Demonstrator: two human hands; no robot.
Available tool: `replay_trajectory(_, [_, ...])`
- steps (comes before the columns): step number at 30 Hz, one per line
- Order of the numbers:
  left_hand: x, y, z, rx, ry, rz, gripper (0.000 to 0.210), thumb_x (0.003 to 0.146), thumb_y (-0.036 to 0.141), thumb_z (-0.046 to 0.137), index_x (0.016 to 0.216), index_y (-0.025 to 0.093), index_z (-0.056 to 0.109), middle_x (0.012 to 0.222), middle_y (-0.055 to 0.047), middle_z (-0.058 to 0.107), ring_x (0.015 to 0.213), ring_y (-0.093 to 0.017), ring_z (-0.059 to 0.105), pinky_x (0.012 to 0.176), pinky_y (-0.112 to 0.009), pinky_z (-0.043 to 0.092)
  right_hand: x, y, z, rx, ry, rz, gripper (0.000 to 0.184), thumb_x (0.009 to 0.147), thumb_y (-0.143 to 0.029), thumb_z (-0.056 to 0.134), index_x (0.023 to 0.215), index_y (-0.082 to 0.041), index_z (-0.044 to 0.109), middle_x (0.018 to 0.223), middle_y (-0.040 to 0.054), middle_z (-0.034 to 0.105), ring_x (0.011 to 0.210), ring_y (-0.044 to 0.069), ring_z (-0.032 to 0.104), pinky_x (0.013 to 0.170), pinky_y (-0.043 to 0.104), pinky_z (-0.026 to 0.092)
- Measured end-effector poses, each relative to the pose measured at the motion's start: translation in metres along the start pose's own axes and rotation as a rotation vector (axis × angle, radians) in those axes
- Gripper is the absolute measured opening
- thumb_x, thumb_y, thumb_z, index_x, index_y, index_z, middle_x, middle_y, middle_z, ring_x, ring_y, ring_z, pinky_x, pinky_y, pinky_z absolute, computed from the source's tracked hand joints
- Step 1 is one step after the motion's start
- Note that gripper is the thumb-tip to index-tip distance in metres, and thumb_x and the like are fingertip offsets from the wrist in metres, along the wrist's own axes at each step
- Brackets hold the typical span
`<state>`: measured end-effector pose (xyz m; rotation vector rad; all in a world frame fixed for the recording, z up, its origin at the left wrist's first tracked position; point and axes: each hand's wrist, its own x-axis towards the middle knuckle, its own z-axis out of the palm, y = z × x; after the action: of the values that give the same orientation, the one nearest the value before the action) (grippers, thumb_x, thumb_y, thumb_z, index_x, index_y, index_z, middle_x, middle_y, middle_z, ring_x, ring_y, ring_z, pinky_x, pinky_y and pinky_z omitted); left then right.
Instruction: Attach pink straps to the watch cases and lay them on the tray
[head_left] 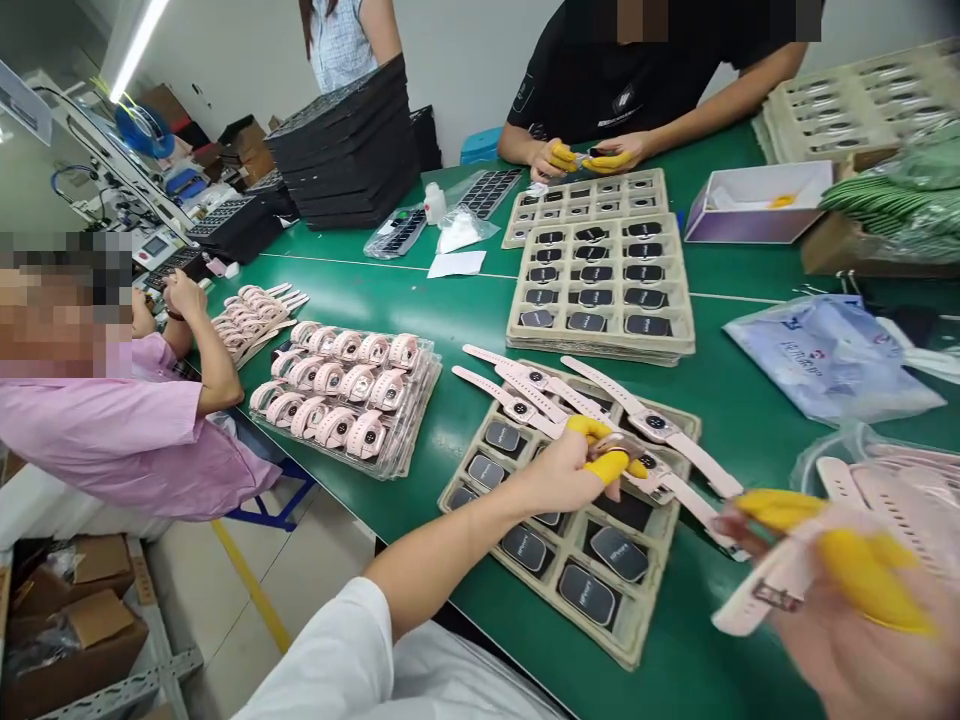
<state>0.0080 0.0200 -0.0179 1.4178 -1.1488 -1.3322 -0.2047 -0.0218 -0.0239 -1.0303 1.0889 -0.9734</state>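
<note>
Watch case [619, 447] is pinched by the left hand [574, 468] above the near tray [630, 640]; a pink strap [741, 608] is pinched by the right hand [855, 600]. If grip slipped, the case could be scratched.

A pale wall [465, 70], tiled floor [322, 550] (yellow stripe [250, 585] across it), tube light [140, 48] overhead.

Right hand [862, 600], blurred, cropped at the near right edge, with one pink strap [769, 592], blurred, partly covered by its fingers. Left hand [574, 468], holding one shiny piece [619, 447], largely hidden by yellow-covered fingertips, type not discernible. Heap of pink straps [907, 480], right, and tray stack [787, 115], far right, both cropped; printing on far dark watch faces [596, 273], too small to read.
</note>
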Motion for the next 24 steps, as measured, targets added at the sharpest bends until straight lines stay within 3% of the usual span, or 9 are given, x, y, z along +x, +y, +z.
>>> replay_trajectory(3, [-0.002,-0.009,0.008,-0.031,-0.068,0.163,0.035,0.1,0.025,0.053,0.133,0.014,0.05,0.122,-0.014,0.068,0.108,-0.021,0.069,0.1,-0.04,0.057,-0.023,-0.006,0.027,0.142,-0.19,0.234,0.047,0.071,-0.063,0.09,0.09,-0.025,0.07,0.078,0.0074,0.063,0.059,0.019,0.059,0.049,0.033,0.049])
replay_trajectory(5, [-0.006,-0.008,0.008,0.107,-0.091,0.308,0.036,0.098,0.023,0.052,0.133,0.016,0.056,0.133,-0.017,0.064,0.126,-0.026,0.063,0.113,-0.046,0.051,-0.033,-0.006,0.042,0.167,-0.316,0.298,0.045,0.081,-0.063,0.083,0.093,-0.023,0.065,0.063,0.0008,0.058,0.047,0.014,0.05,0.041,0.026,0.04])
replay_trajectory(7, [-0.008,-0.007,0.004,0.254,-0.121,0.409,0.038,0.097,0.02,0.05,0.134,0.016,0.06,0.137,-0.017,0.063,0.132,-0.029,0.06,0.117,-0.048,0.048,-0.035,-0.004,0.048,0.167,-0.387,0.288,0.047,0.087,-0.066,0.077,0.091,-0.022,0.061,0.057,-0.0018,0.055,0.045,0.013,0.048,0.042,0.024,0.039])
replay_trajectory(15, [-0.007,-0.012,-0.001,0.33,-0.14,0.572,0.051,0.092,0.007,0.045,0.139,0.019,0.058,0.132,-0.013,0.067,0.125,-0.024,0.064,0.11,-0.042,0.054,-0.027,-0.004,0.037,0.135,-0.483,0.288,0.048,0.089,-0.064,0.076,0.08,-0.019,0.06,0.047,-0.0048,0.05,0.038,0.008,0.039,0.039,0.02,0.028])
replay_trajectory(24, [-0.005,-0.01,-0.002,0.352,-0.088,0.636,0.053,0.095,0.006,0.042,0.144,0.023,0.057,0.136,-0.011,0.066,0.127,-0.023,0.064,0.109,-0.042,0.056,-0.022,-0.011,0.045,0.305,-0.405,0.305,0.043,0.084,-0.055,0.082,0.078,-0.019,0.058,0.046,-0.0062,0.049,0.035,0.007,0.032,0.036,0.019,0.026])
